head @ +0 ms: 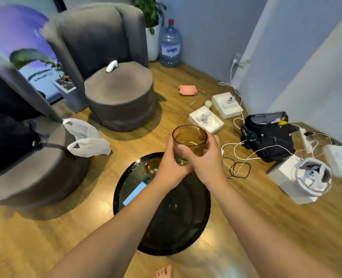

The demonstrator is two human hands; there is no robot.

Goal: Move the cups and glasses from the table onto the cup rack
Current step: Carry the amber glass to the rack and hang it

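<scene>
My hands cover the lower half of the amber glass (189, 140) — can't see its base. Second glass (152, 167) near the round table's (126, 183) far edge is partly hidden by my left wrist; rack isn't visible.

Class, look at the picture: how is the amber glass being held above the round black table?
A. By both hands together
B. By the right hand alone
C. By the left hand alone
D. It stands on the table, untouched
A: the left hand and right hand both wrap the glass, raised over the table.
</scene>
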